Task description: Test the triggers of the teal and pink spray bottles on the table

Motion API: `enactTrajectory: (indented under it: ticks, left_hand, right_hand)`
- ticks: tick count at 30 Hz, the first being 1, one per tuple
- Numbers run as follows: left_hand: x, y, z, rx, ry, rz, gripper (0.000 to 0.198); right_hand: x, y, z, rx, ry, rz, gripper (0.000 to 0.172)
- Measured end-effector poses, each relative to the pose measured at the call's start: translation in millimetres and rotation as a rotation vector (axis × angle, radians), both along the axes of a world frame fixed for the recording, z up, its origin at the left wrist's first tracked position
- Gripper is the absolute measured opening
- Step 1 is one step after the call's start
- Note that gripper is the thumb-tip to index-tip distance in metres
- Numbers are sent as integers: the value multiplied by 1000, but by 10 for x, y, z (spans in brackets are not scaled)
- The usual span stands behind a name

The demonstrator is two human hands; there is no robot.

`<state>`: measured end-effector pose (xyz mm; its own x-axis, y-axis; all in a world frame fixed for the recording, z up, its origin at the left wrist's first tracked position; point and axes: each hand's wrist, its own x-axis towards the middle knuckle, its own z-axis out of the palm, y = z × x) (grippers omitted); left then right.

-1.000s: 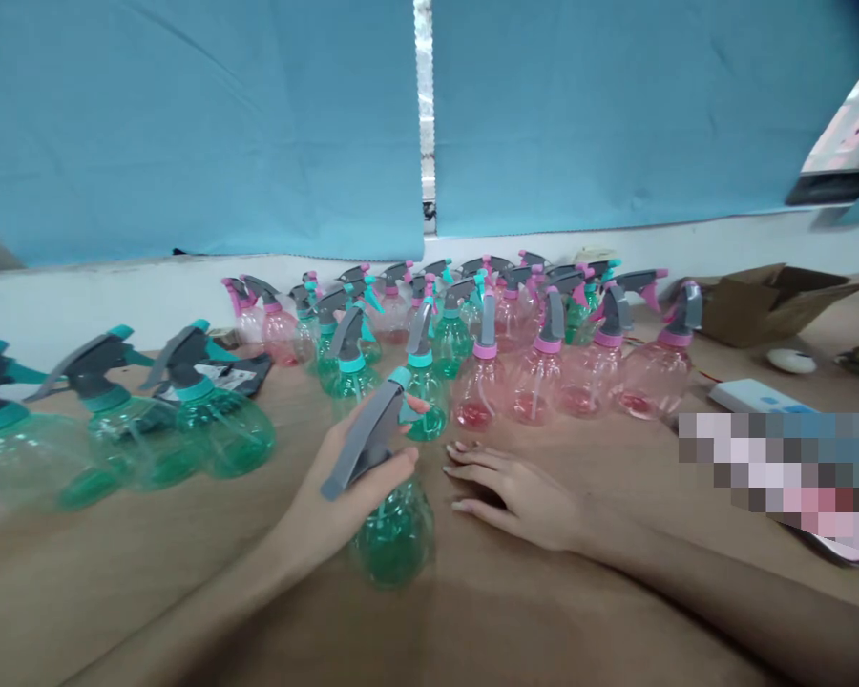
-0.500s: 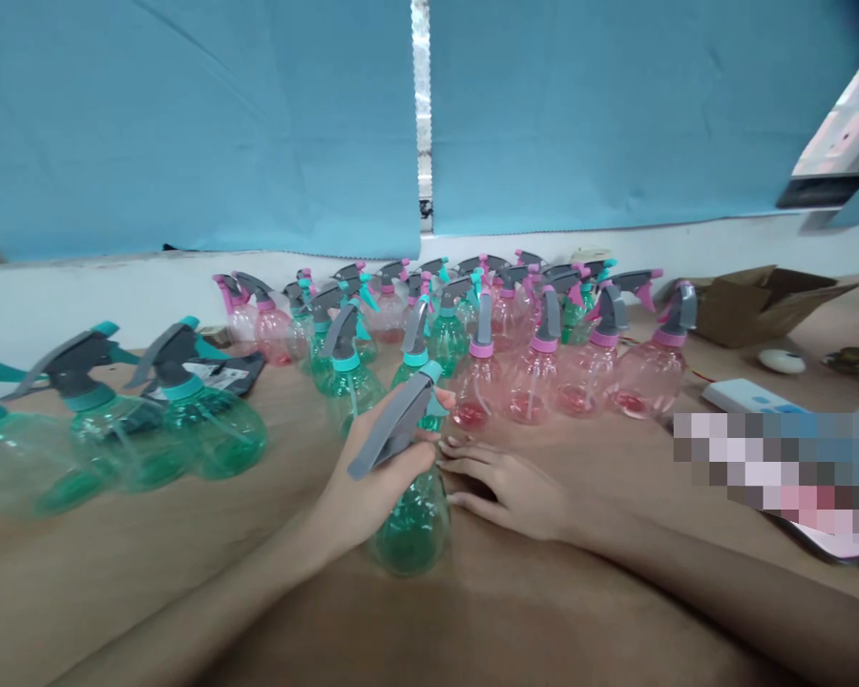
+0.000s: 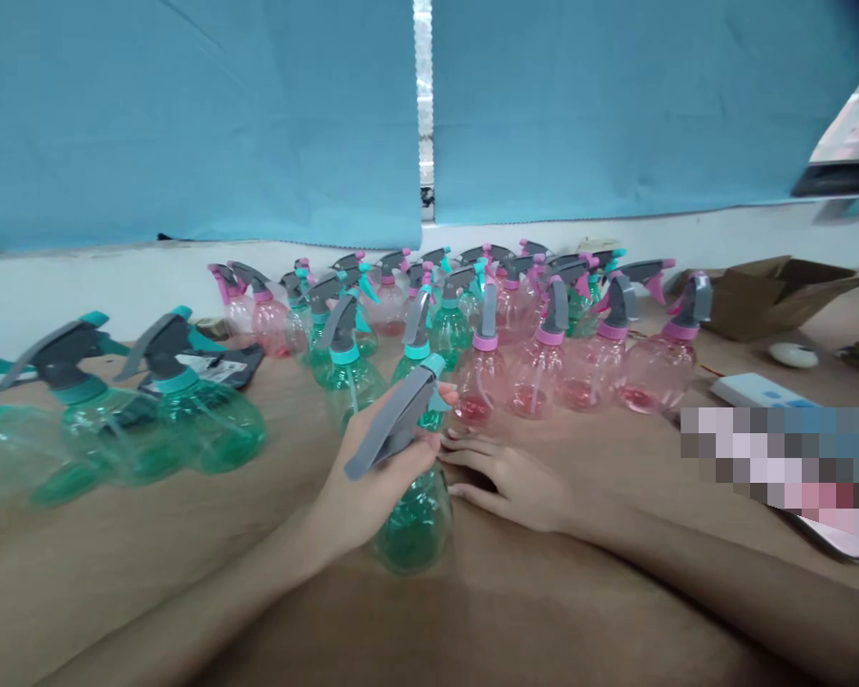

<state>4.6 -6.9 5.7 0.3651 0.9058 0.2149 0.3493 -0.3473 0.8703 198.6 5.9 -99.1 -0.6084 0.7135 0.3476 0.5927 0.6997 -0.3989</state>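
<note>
Head view: what is held, and where?

– One green spray bottle (image 3: 413, 534), in front of and a bit left of the leftmost front-row pink bottle (image 3: 481, 377), taken as landmark. Its neck is wrapped by the left hand (image 3: 383, 487), fingers curled round, grey sprayer head leaning over the grip. Whether the base is carried by the tabletop (image 3: 115, 553) can't be told.

– And the right hand (image 3: 519, 487)?

– Spread palm-down, nothing held, also in front of the landmark. Fingertips just beside the held bottle; contact can't be confirmed.

– Surroundings?

– Standing green bottle (image 3: 416, 351) just left of the landmark, partly covered. More green bottles (image 3: 211, 420) well left; cardboard box (image 3: 765, 301) well right and behind.

– How is this hold best managed?

– Neck gripped firmly, judged better than the sprayer head, which might twist. Squeezing of the teal trigger (image 3: 442, 396) should be avoided, fingers being close to it. Bottle best levelled, so the liquid is settled, and the standing bottles left of the landmark should not be bumped.
</note>
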Motion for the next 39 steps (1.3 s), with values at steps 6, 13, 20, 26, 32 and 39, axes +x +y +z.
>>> enactTrajectory:
  ticks: [6,13,20,26,32,39]
  left_hand:
    - [11,13,-8,31,-79,-46,40]
    - [14,8,16,19,-95,-60,41]
    - [-4,0,19,19,-28,-39,39]
    - [8,8,23,11,-22,-37,38]
    - [4,9,13,20,-12,-41,38]
    - [0,11,8,35,-6,-42,39]
  right_hand:
    - [-3,-7,18,-1,5,1,43]
    - [4,0,8,-17,1,-2,44]
    - [5,2,15,-12,22,13,43]
    - [7,1,20,-11,18,5,44]
    - [8,3,5,-5,7,4,43]
    - [8,7,4,-12,24,11,42]
